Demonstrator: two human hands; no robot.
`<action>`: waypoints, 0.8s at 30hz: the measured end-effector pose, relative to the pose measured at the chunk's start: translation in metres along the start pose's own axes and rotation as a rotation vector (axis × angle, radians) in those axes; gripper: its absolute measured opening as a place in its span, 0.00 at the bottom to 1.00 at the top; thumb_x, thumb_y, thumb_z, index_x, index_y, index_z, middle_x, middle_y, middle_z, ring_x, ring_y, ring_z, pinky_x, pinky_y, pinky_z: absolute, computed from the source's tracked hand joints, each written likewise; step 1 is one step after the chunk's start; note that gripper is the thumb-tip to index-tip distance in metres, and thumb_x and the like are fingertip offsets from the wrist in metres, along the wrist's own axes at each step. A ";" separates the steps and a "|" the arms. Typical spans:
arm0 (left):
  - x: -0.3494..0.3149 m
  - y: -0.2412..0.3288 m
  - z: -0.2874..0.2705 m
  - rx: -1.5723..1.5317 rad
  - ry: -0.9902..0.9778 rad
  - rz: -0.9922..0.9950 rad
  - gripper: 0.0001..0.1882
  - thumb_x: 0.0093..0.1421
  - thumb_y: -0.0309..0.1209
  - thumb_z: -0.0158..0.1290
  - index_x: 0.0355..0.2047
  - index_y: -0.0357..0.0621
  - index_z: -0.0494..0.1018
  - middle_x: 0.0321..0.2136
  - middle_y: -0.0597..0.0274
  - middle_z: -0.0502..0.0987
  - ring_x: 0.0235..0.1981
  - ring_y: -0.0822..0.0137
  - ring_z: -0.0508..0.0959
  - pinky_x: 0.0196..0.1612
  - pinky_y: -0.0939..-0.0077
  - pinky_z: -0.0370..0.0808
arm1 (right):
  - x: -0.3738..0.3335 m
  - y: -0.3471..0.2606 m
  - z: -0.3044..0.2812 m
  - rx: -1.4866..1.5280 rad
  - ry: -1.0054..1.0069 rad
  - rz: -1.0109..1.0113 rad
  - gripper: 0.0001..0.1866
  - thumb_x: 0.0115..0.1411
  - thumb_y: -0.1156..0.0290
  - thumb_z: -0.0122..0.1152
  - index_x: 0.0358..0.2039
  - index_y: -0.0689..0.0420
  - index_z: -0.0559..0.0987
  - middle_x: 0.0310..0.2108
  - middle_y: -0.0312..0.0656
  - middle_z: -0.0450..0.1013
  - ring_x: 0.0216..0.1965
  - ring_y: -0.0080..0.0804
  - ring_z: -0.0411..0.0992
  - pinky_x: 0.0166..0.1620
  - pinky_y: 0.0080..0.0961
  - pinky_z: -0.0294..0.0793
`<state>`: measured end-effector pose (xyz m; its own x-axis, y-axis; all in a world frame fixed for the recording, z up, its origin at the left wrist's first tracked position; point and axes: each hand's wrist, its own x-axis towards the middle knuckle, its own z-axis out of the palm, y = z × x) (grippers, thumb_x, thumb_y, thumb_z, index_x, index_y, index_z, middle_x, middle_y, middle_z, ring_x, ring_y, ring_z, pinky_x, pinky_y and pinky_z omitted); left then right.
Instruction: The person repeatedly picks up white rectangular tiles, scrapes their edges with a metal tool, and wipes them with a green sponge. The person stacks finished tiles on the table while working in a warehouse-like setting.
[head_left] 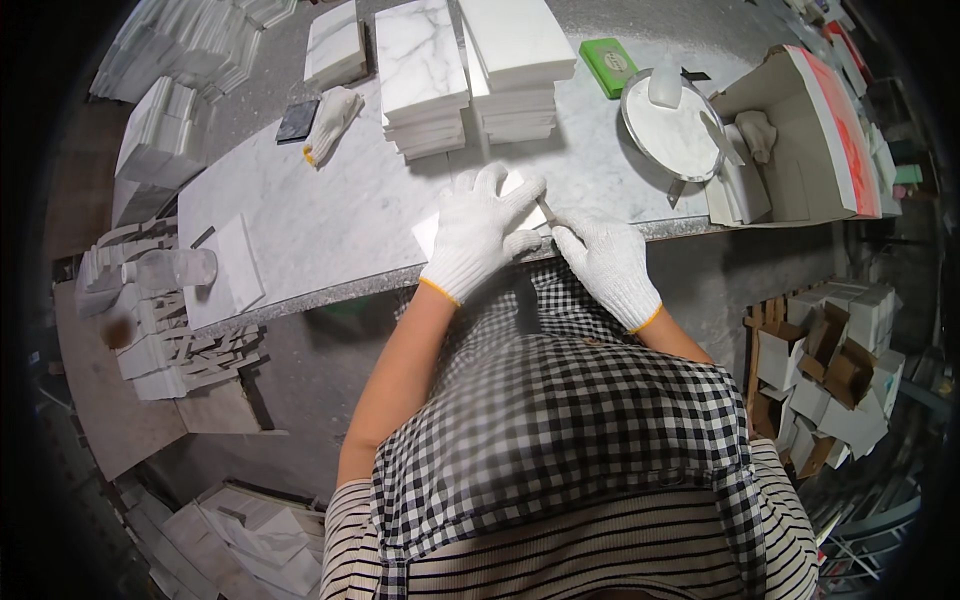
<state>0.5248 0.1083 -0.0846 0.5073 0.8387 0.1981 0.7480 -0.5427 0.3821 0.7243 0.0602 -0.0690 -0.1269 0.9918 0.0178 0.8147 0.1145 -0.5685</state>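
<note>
The flat white tile [425, 235], centre of the frame, lies beneath the white-gloved left hand [478, 228], fingers spread; whether they clamp it, I cannot tell. The white-gloved right hand [605, 262] curls at its right; its hold is unclear. The tile looks stiff, smooth and probably brittle, best taken by opposite edges. Counted at the top: three white stone-tile stacks [422, 60], one loose yellow-cuffed white glove [334, 122], one green rectangular box [608, 68].

White knitted cloth gloves [470, 232] are matt; the long grey-white marbled worktop [330, 215] has a smooth top and rough edge.
</note>
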 end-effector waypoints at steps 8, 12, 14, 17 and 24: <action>0.000 -0.003 0.002 -0.012 -0.008 0.003 0.31 0.51 0.49 0.65 0.56 0.63 0.74 0.53 0.46 0.71 0.54 0.44 0.70 0.56 0.49 0.69 | 0.003 -0.001 0.000 0.013 0.010 -0.042 0.12 0.62 0.64 0.60 0.42 0.56 0.84 0.39 0.45 0.81 0.39 0.45 0.80 0.43 0.38 0.78; -0.001 -0.004 0.003 -0.025 0.003 0.010 0.31 0.51 0.49 0.65 0.56 0.62 0.74 0.52 0.46 0.71 0.53 0.44 0.70 0.56 0.49 0.69 | 0.006 0.000 0.000 -0.012 -0.008 -0.050 0.12 0.62 0.65 0.60 0.41 0.56 0.84 0.38 0.45 0.81 0.39 0.45 0.80 0.43 0.38 0.78; -0.001 -0.005 0.004 -0.022 0.005 0.011 0.31 0.52 0.49 0.65 0.56 0.61 0.74 0.52 0.46 0.71 0.53 0.44 0.70 0.56 0.49 0.69 | 0.007 -0.001 0.000 -0.032 -0.028 -0.044 0.11 0.62 0.65 0.60 0.41 0.56 0.84 0.38 0.45 0.81 0.39 0.45 0.80 0.43 0.38 0.78; -0.002 -0.005 0.004 -0.017 0.009 0.011 0.30 0.52 0.48 0.64 0.56 0.61 0.74 0.53 0.46 0.71 0.53 0.43 0.70 0.56 0.49 0.69 | 0.007 -0.002 0.000 -0.031 -0.020 -0.050 0.11 0.62 0.66 0.60 0.40 0.56 0.84 0.37 0.45 0.81 0.38 0.45 0.80 0.42 0.38 0.78; 0.000 -0.003 0.002 -0.039 0.004 0.011 0.29 0.52 0.47 0.64 0.55 0.60 0.74 0.53 0.45 0.71 0.53 0.43 0.70 0.56 0.50 0.69 | 0.008 -0.002 0.002 -0.005 0.008 -0.061 0.10 0.61 0.66 0.60 0.39 0.56 0.84 0.36 0.45 0.80 0.36 0.45 0.79 0.40 0.38 0.77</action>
<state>0.5230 0.1095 -0.0873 0.5140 0.8326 0.2061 0.7249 -0.5501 0.4146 0.7207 0.0676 -0.0697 -0.1721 0.9833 0.0591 0.8082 0.1752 -0.5622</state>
